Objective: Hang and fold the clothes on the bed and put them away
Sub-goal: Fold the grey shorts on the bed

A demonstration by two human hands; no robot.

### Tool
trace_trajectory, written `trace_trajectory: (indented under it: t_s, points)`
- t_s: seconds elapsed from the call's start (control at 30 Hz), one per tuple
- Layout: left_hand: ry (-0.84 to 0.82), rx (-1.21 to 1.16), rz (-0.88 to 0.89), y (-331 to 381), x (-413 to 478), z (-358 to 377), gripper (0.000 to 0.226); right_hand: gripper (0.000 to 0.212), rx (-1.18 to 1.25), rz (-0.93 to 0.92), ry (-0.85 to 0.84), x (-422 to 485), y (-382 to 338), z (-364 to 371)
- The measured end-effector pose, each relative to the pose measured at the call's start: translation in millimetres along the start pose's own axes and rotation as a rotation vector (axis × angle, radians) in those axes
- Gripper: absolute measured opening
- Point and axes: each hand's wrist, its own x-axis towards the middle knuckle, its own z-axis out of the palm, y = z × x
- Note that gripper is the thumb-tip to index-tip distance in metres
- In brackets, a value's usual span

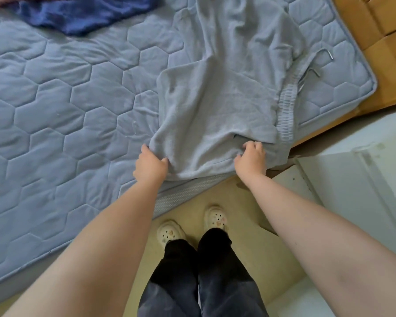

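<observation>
A pale grey soft knit garment (pixel 217 106) lies spread on the pale blue hexagon-quilted bed (pixel 55 99), running from the near bed edge at the centre of view away toward 12 o'clock, close to the mattress corner at 3 o'clock, probably so it stays within easy reach of the person standing at the edge. Its ribbed elastic waistband (pixel 286 115) runs along the right side, and two metal-tipped drawstrings (pixel 317 73) trail off toward 2 o'clock. Both hands are closed on the near edge. The left hand (pixel 150 164) pinches the fabric at the left corner between thumb and fingers. The right hand (pixel 252 160) has its fingers curled into the cloth just below the waistband's end. Holding two well-separated points seems meant to keep that edge taut and straight, so the cloth can be smoothed or carried over as one clean fold. A crumpled dark blue cloth (pixel 85 14) waits at 11 o'clock, well apart and apparently not yet folded.
</observation>
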Motion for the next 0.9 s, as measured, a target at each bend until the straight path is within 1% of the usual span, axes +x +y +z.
trace_trajectory:
  t_s: [0.07,0.1,0.17,0.2,0.23,0.27,0.3,0.33,0.37,0.4,0.43,0.5,0.57,0.6,0.7,0.73,0.77,0.83,0.9]
  points:
    - [0.078,-0.031,0.029,-4.0,-3.7,4.5,0.048,0.033,0.038,0.016,0.007,5.2,8.5,2.3]
    - [0.136,0.004,0.054,-5.2,-6.4,7.0,0.046,0.034,0.060,0.026,0.041,8.2,14.2,1.8]
    - [0.243,0.202,0.165,-6.2,-12.9,12.1,0.059,0.040,0.108,0.088,0.166,14.2,27.2,-3.9]
    - [0.268,0.315,0.284,-8.0,-15.1,16.5,0.067,0.044,0.124,0.139,0.232,17.0,35.0,-8.5]
    - [0.274,0.405,0.463,-9.0,-17.3,22.0,0.071,0.049,0.143,0.206,0.276,21.3,43.7,-12.6]
    - [0.261,0.464,0.677,-8.8,-19.6,30.2,0.071,0.054,0.178,0.283,0.283,25.9,52.3,-16.8]
    - [0.247,0.495,0.875,-7.6,-22.8,41.7,0.066,0.059,0.236,0.356,0.251,30.2,60.8,-20.0]
    - [0.233,0.498,1.021,-4.3,-27.5,54.3,0.056,0.061,0.321,0.413,0.194,33.8,68.9,-22.5]
    - [0.203,0.489,1.105,1.2,-34.7,66.5,0.044,0.060,0.414,0.449,0.127,36.8,76.1,-24.5]
    - [0.163,0.480,1.147,7.9,-43.6,78.1,0.037,0.057,0.490,0.466,0.078,38.1,81.2,-27.4]
    - [0.120,0.475,1.160,15.6,-52.9,88.6,0.035,0.053,0.530,0.468,0.062,39.3,85.4,-29.9]
    - [0.105,0.473,1.127,30.7,-67.5,108.0,0.031,0.054,0.533,0.423,0.089,42.9,91.4,-35.1]
    - [0.114,0.465,1.042,46.0,-75.4,121.1,0.030,0.058,0.503,0.366,0.083,47.4,96.4,-40.7]
    - [0.118,0.466,0.996,53.0,-77.1,126.2,0.028,0.055,0.488,0.347,0.053,49.0,99.2,-43.1]
    - [0.134,0.523,0.933,70.4,-78.9,134.1,0.013,0.025,0.461,0.293,-0.113,50.4,108.3,-51.8]
    - [0.111,0.549,0.908,73.5,-79.1,134.9,0.011,0.022,0.495,0.290,-0.177,49.6,109.5,-56.6]
    - [0.081,0.561,0.879,76.3,-79.5,135.0,0.008,0.023,0.552,0.292,-0.225,50.3,111.6,-61.0]
    - [0.041,0.607,0.872,77.3,-80.1,135.0,0.011,0.028,0.686,0.297,-0.263,50.9,115.1,-72.0]
    - [0.037,0.645,0.981,77.4,-85.4,128.4,0.018,0.033,0.775,0.286,-0.268,51.3,114.4,-87.0]
